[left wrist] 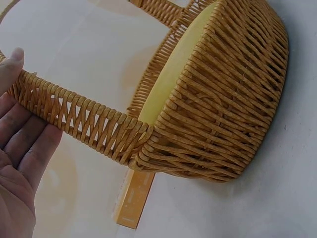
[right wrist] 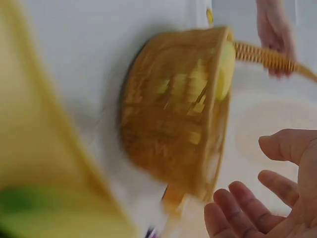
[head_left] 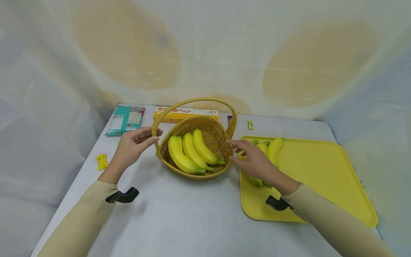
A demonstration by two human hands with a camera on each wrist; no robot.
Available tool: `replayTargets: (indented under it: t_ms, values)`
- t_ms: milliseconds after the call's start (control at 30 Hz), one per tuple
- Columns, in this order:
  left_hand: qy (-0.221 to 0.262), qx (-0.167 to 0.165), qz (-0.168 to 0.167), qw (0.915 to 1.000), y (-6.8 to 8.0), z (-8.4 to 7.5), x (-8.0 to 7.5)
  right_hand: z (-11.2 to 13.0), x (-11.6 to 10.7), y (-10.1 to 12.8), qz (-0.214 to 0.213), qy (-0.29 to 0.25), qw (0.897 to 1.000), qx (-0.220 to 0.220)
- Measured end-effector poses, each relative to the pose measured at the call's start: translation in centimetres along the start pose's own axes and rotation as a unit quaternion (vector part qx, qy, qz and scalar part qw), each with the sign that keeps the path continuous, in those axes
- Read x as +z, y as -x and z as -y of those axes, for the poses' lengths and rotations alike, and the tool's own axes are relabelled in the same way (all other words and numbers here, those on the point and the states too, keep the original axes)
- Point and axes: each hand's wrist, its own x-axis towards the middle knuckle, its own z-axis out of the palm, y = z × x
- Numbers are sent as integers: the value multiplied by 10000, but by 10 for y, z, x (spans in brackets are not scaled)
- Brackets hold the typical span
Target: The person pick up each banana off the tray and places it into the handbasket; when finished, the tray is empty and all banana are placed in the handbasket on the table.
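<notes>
A woven basket (head_left: 213,134) with a tall arched handle (head_left: 192,101) stands in the middle of the table, several yellow bananas (head_left: 199,146) lying inside. My left hand (head_left: 130,148) holds the left side of that handle; the left wrist view shows the thumb on one face and the fingers behind the wicker. At the basket's right rim, my right hand (head_left: 253,159) hovers with spread, slightly bent fingers and nothing in its grasp. In the right wrist view, a gap separates its fingertips from the basket wall (right wrist: 163,104). Partly hidden under this hand, more bananas (head_left: 274,150) lie on the yellow tray (head_left: 314,171).
Behind the basket lies a pasta box (head_left: 186,111). A teal packet (head_left: 126,119) sits at the back left, with a small yellow wrapper (head_left: 101,161) nearer me. A small green-yellow packet (head_left: 250,124) lies behind the tray. Fabric walls (head_left: 221,53) enclose the table.
</notes>
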Motion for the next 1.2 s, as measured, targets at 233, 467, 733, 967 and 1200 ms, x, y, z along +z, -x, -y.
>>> replayTargets:
  t_ms: [233,467,733,967,1200]
  values:
    - [-26,-16,-15,10000,1,0,-1,-58,-19,25,-525,151,9964,649]
    - [36,28,17,10000,1,-1,-1,-102,-31,39,-807,384,9855,1443]
    - [1,76,26,10000,2,-3,0,-124,-38,46,-307,204,9775,2075]
    - [46,52,38,10000,1,-4,0,-130,-48,54,161,527,9722,2275]
    - [46,24,49,10000,1,-3,-1,-135,-49,59,178,537,9730,2238]
